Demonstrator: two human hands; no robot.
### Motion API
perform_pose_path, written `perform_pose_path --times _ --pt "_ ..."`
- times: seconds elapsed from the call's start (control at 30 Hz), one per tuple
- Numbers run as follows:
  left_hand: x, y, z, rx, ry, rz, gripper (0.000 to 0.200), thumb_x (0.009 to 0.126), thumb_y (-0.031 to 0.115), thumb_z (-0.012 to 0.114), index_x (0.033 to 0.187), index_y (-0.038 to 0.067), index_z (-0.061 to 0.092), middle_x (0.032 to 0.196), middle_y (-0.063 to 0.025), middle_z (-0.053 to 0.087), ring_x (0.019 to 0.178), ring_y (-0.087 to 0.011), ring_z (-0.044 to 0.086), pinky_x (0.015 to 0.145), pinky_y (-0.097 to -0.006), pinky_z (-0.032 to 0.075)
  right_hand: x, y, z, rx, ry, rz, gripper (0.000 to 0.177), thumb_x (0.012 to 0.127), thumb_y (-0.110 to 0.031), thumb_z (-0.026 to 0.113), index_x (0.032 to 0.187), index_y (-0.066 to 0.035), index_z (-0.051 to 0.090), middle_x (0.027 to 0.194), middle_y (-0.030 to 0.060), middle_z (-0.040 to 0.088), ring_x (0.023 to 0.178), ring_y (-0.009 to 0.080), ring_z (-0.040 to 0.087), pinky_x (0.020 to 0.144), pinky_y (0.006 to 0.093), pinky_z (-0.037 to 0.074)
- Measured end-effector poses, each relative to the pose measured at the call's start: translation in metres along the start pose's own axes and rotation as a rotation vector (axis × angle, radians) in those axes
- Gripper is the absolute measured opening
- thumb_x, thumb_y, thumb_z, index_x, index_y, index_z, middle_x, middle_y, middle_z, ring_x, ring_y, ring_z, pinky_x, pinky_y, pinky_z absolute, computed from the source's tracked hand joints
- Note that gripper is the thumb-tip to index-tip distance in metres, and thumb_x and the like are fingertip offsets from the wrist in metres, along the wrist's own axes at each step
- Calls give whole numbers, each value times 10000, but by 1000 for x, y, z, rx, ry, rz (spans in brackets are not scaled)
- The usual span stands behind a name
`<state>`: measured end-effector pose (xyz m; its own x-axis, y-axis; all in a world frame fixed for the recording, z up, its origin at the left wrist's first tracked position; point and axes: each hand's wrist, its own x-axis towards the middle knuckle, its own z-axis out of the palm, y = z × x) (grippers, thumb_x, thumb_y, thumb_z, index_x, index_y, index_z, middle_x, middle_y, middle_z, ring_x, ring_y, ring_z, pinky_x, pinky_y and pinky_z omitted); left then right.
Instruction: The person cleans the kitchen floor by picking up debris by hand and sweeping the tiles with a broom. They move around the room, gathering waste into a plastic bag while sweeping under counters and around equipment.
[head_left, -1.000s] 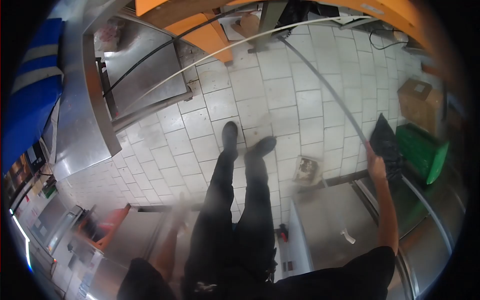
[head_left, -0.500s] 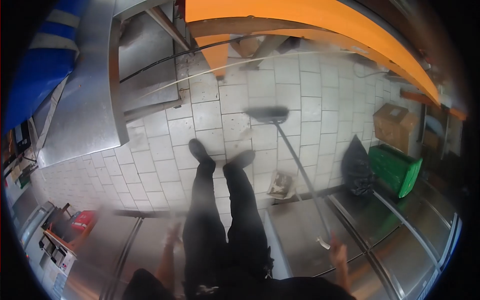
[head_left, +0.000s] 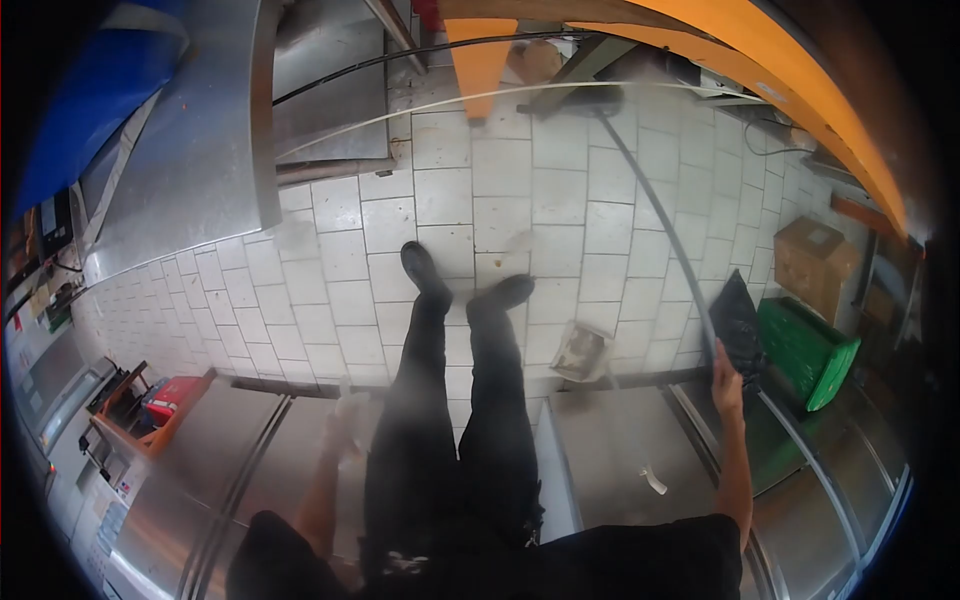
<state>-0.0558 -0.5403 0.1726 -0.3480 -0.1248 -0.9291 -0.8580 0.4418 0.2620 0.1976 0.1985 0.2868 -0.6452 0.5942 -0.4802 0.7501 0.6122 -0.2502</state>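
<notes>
Left hand [head_left: 343, 425] low, broom [head_left: 655, 200] out front, right hand [head_left: 729, 385] on it!
On the left, that hand hangs beside the dark trouser leg [head_left: 405, 430], too blurred to tell how its fingers lie; centre, the broom slants over the white tiled floor [head_left: 500, 210], its head [head_left: 600, 97] off to the right of an orange leg [head_left: 485, 60]; and at right, fingers curl round the handle's near end, just beside a black bag [head_left: 738, 320], green crate [head_left: 808, 350] beyond.

I see the broom [head_left: 658, 204] slant across my remote feed, its grey handle passing just beside the black bag [head_left: 736, 325], its dark, blurred head [head_left: 600, 98] well beyond it.
</notes>
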Motion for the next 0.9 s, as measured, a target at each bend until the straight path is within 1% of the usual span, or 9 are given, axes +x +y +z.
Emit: perform_pose_path --times 0.03,0.1,0.17,0.2,0.3,0.43,0.53,0.7,0.9 --pt "20 -35 -14 331 46 244 397 747 419 670 861 41 634 683 -20 583 602 -123 550 523 -300 424 -2 -7 -12 -50 -79 115 333 902 -51 426 1231 -48 478 1073 256 560 791 356 619 629 273 434" --pt "31 -81 -33 650 98 469 396 745 418 672 850 39 634 681 -20 584 597 -126 552 520 -301 426 -23 13 -20 -17 -39 21 336 933 -115 394 1254 -32 451 1078 218 571 584 210 403 519 275 364" --pt "28 -100 -26 654 169 395 411 728 435 683 827 40 630 670 -21 579 587 -127 546 526 -300 428 -39 37 -23 40 6 -123 340 947 -146 380 1258 -24 446 1060 195 586 497 164 246 447 271 309" --pt "24 -104 -16 647 195 369 417 723 441 686 819 40 629 667 -21 578 584 -128 544 528 -300 428 -42 42 -27 -3 -102 71 344 953 -151 368 1263 -21 440 1062 181 592 511 150 287 466 276 332" --pt "4 -93 3 533 113 286 455 696 478 696 798 41 624 663 -24 575 582 -130 540 521 -307 428 -30 51 -26 15 -59 13 351 953 -158 372 1268 -16 432 1078 181 589 533 136 326 490 270 350" --pt "-1 -88 12 832 284 223 451 697 471 699 801 39 622 662 -29 573 577 -132 535 512 -313 427 20 35 -18 100 -67 -4 342 935 -115 389 1248 13 442 1190 217 519 1110 321 511 832 294 419" --pt "28 -116 5 751 224 274 415 715 441 695 809 45 618 655 -24 563 568 -130 522 512 -308 419 72 33 2 35 26 -142 341 915 -136 430 1226 -2 468 1083 245 565 1027 380 534 800 343 460" --pt "56 -123 -11 673 170 508 378 732 409 692 824 52 613 654 -15 553 558 -126 504 520 -300 408 96 62 33 -426 -25 72 311 898 -219 464 1191 -136 529 783 272 575 753 421 568 645 507 461" --pt "1 -52 15 685 113 379 373 743 393 686 844 41 616 665 -3 556 575 -120 504 529 -301 408 12 50 -16 -168 -54 40 375 906 -168 447 1280 -196 453 785 286 546 767 454 517 628 484 448"
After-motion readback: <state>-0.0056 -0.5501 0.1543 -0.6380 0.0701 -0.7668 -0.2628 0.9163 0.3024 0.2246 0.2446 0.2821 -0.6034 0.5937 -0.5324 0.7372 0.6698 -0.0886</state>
